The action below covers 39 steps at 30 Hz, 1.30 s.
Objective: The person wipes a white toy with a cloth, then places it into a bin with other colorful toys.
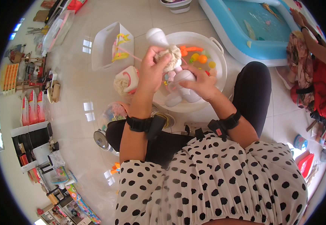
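A white and pale pink plastic toy (189, 80) with rounded parts is held over a round white basin (222, 73). My right hand (201, 81) grips its lower rounded part. In my left hand (154, 62) is a cream cloth (172, 57), bunched up and pressed against the toy's middle. A rounded white end (156, 36) sticks out beyond my left fingers; whether it belongs to the same toy is hard to tell. Water and small toys lie in the basin, among them an orange ball (202, 58) and an orange toy (189, 50).
A white plastic bin (103, 53) with a yellow and pink item stands left of the basin, near a white and pink container (129, 81) with cloth. An inflatable pool (224, 36) holds water at the upper right; another person's hands (296, 18) rest by its rim.
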Each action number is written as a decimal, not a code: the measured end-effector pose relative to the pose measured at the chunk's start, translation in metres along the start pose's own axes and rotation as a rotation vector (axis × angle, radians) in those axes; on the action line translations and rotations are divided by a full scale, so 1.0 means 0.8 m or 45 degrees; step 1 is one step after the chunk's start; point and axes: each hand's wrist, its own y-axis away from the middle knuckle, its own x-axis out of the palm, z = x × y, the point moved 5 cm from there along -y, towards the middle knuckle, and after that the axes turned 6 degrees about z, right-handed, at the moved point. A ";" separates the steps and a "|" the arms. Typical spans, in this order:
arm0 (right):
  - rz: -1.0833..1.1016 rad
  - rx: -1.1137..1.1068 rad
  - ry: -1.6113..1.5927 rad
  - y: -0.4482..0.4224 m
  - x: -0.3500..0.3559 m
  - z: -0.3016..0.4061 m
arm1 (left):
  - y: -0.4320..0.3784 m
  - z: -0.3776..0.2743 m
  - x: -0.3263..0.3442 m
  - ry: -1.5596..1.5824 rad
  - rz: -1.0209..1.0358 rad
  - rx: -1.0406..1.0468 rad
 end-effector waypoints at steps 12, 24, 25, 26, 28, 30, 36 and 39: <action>-0.062 0.034 0.053 0.009 -0.007 0.013 | 0.013 -0.002 0.024 -0.438 0.181 -0.159; 0.170 0.123 0.022 0.005 0.021 -0.011 | -0.007 -0.020 -0.041 -0.416 -0.409 0.187; 0.176 0.124 0.017 0.006 0.024 -0.010 | -0.007 -0.028 -0.053 -0.441 -0.490 0.212; 0.159 0.103 0.114 0.008 0.025 -0.009 | -0.009 -0.036 -0.066 -0.191 -0.519 0.292; 0.108 0.082 0.216 0.007 0.014 -0.013 | -0.014 -0.044 -0.063 -0.178 -0.476 0.272; -0.089 0.048 0.105 -0.002 -0.009 -0.029 | -0.009 -0.037 -0.048 -0.397 -0.432 0.166; -0.241 -0.095 0.451 0.002 -0.002 -0.007 | 0.021 0.023 0.040 -1.119 -0.029 0.185; -0.162 -0.108 0.348 0.002 -0.006 0.010 | 0.008 0.016 0.028 -0.805 0.067 0.219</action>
